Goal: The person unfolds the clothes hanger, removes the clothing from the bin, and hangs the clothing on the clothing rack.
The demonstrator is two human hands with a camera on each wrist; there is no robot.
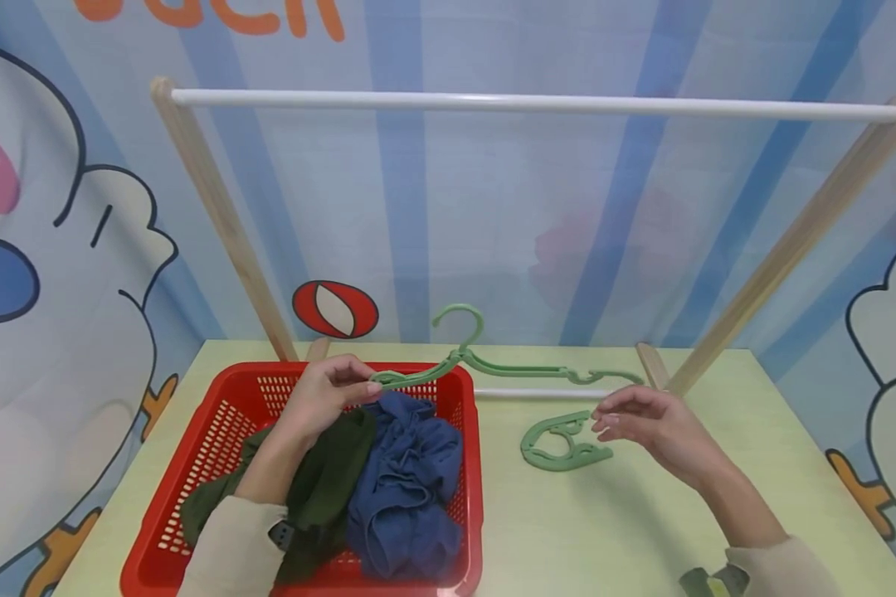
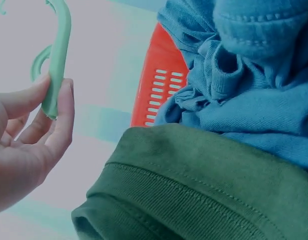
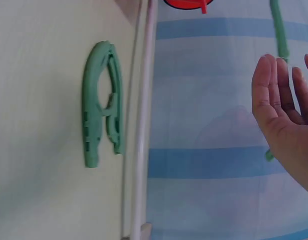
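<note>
My left hand (image 1: 327, 396) pinches one arm end of an unfolded green clothes hanger (image 1: 515, 369) between thumb and fingers, above the red basket. The hanger is held up level, hook at the top. In the left wrist view its end (image 2: 57, 75) shows between the fingertips. By the hanger's other end is my right hand (image 1: 660, 427), fingers loosely bent with nothing gripped; part of the hanger passes behind it in the right wrist view. A second green hanger (image 3: 91, 105), folded, lies on the table below the right hand.
The red basket (image 1: 475, 497) at the left holds dark green cloth (image 1: 336, 464) and blue cloth (image 1: 406, 497). A rack with a white rail (image 1: 523, 103) and wooden posts (image 1: 784, 249) spans the back, with a low white bar (image 1: 538, 394) near the pale yellow table (image 1: 567, 539).
</note>
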